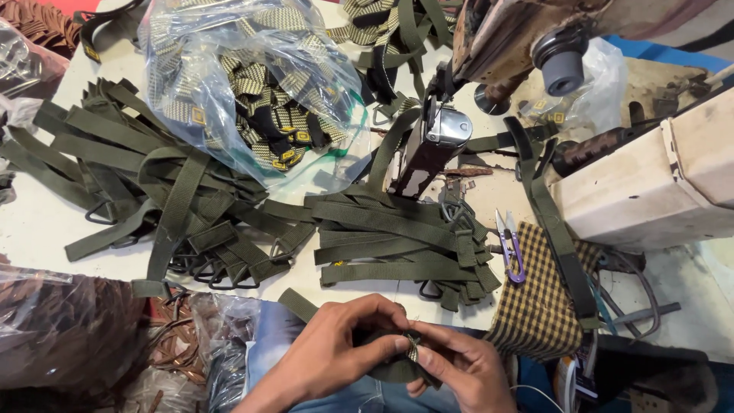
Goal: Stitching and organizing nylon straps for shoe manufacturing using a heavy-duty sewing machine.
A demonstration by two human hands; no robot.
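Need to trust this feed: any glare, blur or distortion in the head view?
Head view: glare on the clear plastic bag; both hands and the olive strap are sharp; edges bend slightly from the wide lens; even light, soft shadows.

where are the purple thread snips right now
In the head view, the purple thread snips lie right of centre on the table, between the strap pile and the checked cloth.
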